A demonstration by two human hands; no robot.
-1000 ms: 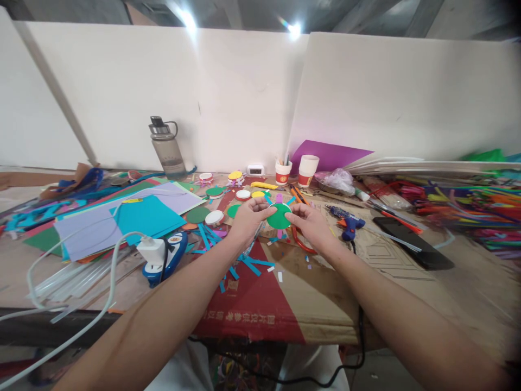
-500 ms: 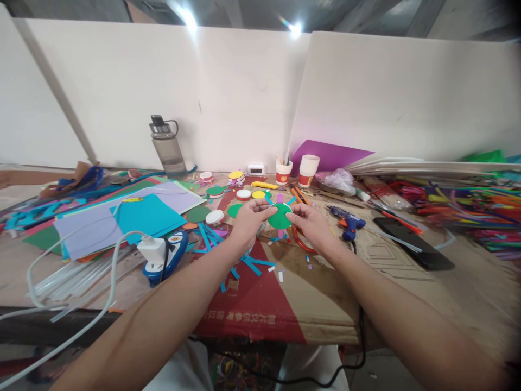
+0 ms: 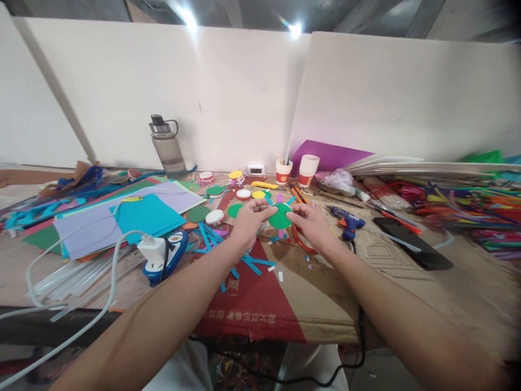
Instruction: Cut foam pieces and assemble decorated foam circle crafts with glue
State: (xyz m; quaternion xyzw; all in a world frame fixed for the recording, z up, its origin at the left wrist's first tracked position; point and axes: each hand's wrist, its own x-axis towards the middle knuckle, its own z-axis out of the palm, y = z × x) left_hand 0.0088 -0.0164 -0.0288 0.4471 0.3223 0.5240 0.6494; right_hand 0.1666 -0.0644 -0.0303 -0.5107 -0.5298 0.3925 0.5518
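Observation:
Between my two hands a green paper disc point(image 3: 280, 216) is held up above the cardboard, with purple tabs at its top and bottom and blue strips at its upper sides. My left hand point(image 3: 251, 218) pinches its left edge between thumb and fingers. On the right edge, my right hand point(image 3: 309, 221) grips it the same way. The disc's underside is hidden. Blue paper strips point(image 3: 254, 264) lie scattered below my left wrist. Behind the hands are a white round piece point(image 3: 215, 218), a yellow disc point(image 3: 259, 194) and a green-topped round piece point(image 3: 215, 191).
A blue glue gun point(image 3: 350, 225) and a black phone point(image 3: 413, 243) lie at the right. Coloured paper sheets point(image 3: 148, 216), a power strip point(image 3: 166, 259) and a water bottle point(image 3: 166, 146) are at the left. Paper cups point(image 3: 308, 169) stand at the back. Pipe cleaners point(image 3: 456, 198) pile up far right.

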